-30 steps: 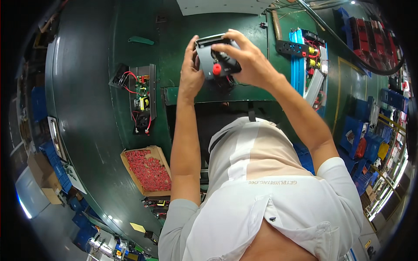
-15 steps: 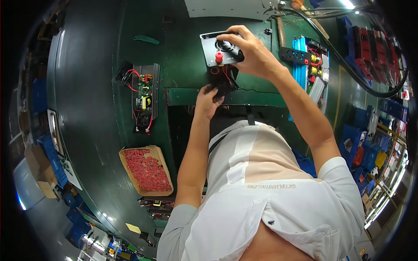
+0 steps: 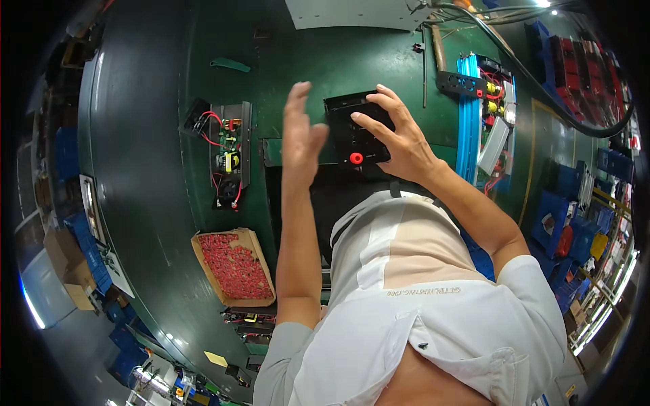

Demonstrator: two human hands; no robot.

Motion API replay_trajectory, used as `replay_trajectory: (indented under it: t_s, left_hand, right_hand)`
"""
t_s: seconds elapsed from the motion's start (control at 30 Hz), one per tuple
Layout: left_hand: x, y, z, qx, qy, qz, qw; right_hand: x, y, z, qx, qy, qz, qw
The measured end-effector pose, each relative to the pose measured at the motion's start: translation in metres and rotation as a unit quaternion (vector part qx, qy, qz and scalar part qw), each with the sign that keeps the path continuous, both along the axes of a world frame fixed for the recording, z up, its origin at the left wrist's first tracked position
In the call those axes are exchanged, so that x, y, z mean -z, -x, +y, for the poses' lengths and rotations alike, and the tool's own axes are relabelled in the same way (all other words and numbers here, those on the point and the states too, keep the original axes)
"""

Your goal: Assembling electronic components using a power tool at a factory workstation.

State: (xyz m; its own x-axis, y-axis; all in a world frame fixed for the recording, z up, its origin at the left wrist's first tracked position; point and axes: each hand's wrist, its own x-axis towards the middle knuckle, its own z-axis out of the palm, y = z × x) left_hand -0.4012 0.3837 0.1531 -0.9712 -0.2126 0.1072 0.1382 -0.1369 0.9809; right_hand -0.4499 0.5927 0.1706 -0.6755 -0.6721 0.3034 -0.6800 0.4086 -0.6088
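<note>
In front of me stands a black electronics housing (image 3: 349, 139) with a red terminal knob (image 3: 356, 158) on its panel, at the near edge of the green bench. My right hand (image 3: 401, 132) grips it from the right, fingers over its top and face. My left hand (image 3: 302, 132) is raised beside its left side, apart from it, fingers stretched up and smeared by motion; it appears to hold nothing. Left of that hand lies an opened device with a circuit board (image 3: 230, 145), red wires and a small fan.
A carton tray (image 3: 271, 298) of small red parts sits at lower left. A teal strip (image 3: 230, 65) lies at far left. At right is an opened blue-cased device (image 3: 468, 122), near a thick black cable (image 3: 521, 74). A grey metal box (image 3: 355, 15) stands at the far edge.
The housing has turned, so its black panel faces up with the red knob nearer me. My left hand has let go and risen to its left. My right hand has moved nearer with it.
</note>
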Motion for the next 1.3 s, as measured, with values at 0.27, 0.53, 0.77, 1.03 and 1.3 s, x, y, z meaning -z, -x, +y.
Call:
replay_trajectory:
  t_s: [0.27, 0.53, 0.77, 1.03, 1.3]
  left_hand:
    - [0.0, 0.017, 0.015, 0.048, -0.161, -0.122, 0.978]
    - [0.001, 0.023, 0.018, 0.041, -0.222, -0.148, 0.963]
    - [-0.01, 0.026, 0.021, 0.021, -0.232, -0.188, 0.954]
    - [-0.003, 0.026, 0.021, 0.013, -0.224, -0.182, 0.957]
    - [0.013, 0.032, 0.013, 0.043, -0.268, -0.105, 0.957]
  right_hand:
    - [-0.003, 0.008, -0.008, 0.017, -0.007, 0.013, 1.0]
    - [-0.006, 0.023, -0.009, 0.004, -0.002, 0.045, 0.999]
    - [-0.001, 0.015, -0.008, 0.02, -0.002, 0.054, 0.998]
    - [0.003, 0.008, -0.007, 0.029, -0.007, 0.029, 0.999]
    - [-0.003, 0.023, -0.013, 0.027, 0.006, 0.037, 0.999]
